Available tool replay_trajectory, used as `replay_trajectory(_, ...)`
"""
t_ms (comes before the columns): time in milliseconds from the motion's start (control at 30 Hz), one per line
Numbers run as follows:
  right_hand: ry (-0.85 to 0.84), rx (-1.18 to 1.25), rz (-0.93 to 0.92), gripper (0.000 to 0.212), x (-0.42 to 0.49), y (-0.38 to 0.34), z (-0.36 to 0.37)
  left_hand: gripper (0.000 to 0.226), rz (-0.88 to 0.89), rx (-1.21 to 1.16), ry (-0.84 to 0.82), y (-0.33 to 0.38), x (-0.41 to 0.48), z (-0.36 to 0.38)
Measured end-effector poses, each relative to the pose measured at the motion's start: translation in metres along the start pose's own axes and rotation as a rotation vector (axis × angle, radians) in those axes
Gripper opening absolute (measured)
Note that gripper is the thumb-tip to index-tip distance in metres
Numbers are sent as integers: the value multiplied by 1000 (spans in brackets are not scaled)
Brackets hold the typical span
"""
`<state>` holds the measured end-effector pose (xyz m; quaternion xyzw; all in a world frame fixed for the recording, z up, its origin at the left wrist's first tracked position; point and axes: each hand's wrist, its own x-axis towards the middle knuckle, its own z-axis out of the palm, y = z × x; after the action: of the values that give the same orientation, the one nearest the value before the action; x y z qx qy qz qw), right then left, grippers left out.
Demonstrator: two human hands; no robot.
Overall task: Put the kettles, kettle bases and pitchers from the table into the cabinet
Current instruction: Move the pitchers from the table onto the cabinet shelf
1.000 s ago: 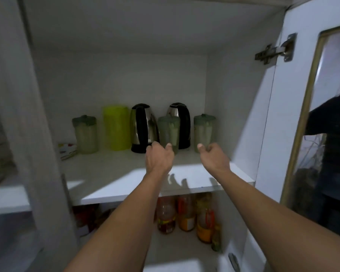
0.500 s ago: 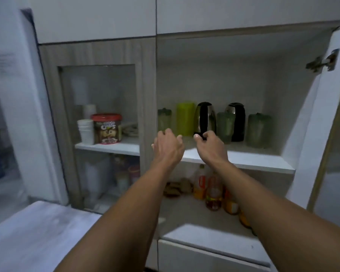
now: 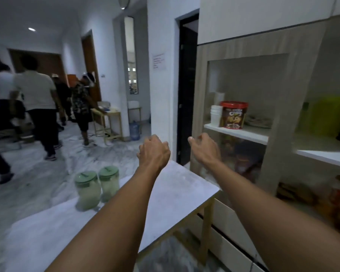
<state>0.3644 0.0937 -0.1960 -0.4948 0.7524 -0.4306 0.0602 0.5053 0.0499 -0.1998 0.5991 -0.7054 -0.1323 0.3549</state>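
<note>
Pitchers: two green-lidded ones [image 3: 96, 186] stand touching each other at the far left edge of your table [image 3: 177, 193], not yet moved. No kettle or base shows on the visible tabletop. Your left hand [image 3: 154, 153] hangs above the table, fingers curled loosely, empty. Your right hand [image 3: 203, 149] is beside it, fingers half apart, empty. At far right, the cabinet [image 3: 279, 114] shelf shows a yellow-green pitcher [image 3: 328, 114], blurred. Judgement: mostly done; two pitchers left.

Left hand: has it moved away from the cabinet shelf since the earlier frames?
Yes. The left hand has pulled back from the cabinet and now hangs empty over the table.
</note>
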Motion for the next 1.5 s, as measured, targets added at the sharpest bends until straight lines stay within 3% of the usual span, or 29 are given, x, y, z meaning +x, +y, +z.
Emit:
replay_trajectory(300,-311,79,-66,54,-51,-104,196,47,-278,93,38,-199,31,-87)
replay_trajectory(600,-495,25,-50,49,-45,-113,324,42,-460,88,-12,-326,57,-74)
replay_trajectory(767,-557,26,39,53,-3,-83,387,46,-602,-39,-80,-359,95,-18)
replay_trajectory(967,-667,90,335,66,52,-42,452,51,-843,-332,-133,-375,154,63)
replay_trajectory(1067,-739,172,383,47,70,-27,477,52,-942,-491,-88,-381,176,95)
replay_trajectory(1133,-795,238,391,46,76,-23,491,52,-1000,-562,-35,-385,185,108)
replay_trajectory(1367,-832,387,423,44,80,-29,501,34,-972,-495,75,-394,195,105)
replay_trajectory(1500,-772,459,466,47,87,-51,473,39,-949,-543,67,-381,207,76)
